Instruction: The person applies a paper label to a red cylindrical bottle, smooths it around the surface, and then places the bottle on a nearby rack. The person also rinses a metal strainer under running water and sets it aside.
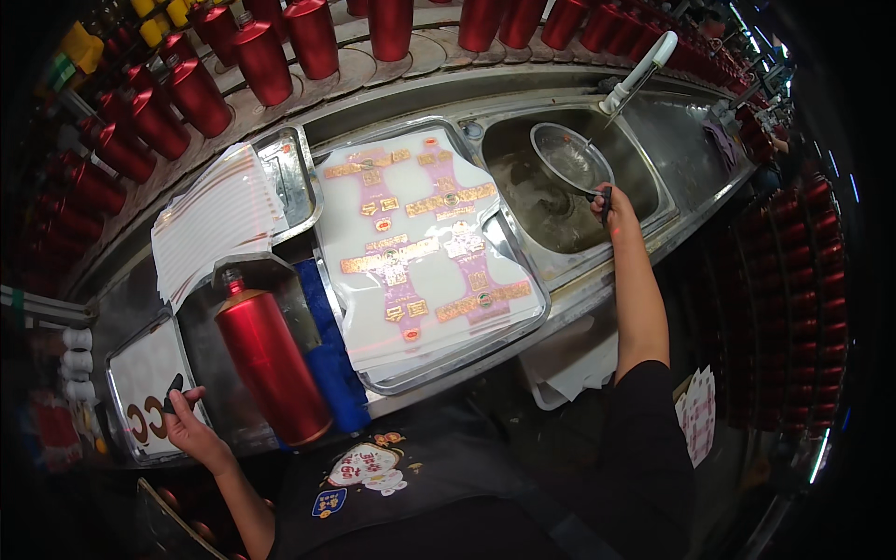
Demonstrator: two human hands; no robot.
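Note:
My right hand (611, 205) is closed round the dark grip of a round, pale-rimmed dipper (567, 161). The dipper is tilted above the murky water in the steel sink (653, 219), below the white tap (644, 70). At the lower left, my left hand (191, 425) has its fingers apart and partly bent, with black covers on fingertips. It is beside a small tray holding a white sheet with brown printed shapes (140, 383); whether it touches the sheet I cannot tell. A glossy red bottle (271, 364) lies slanted between that hand and the large tray.
A metal tray (448, 369) holds clear-topped sheets with pink and gold decals (411, 252). Further left is a stack of white sheets (219, 219). Blue cloth (341, 387) lies beside the red bottle. Several red bottles (261, 61) line the curved conveyor behind; more are stacked at right.

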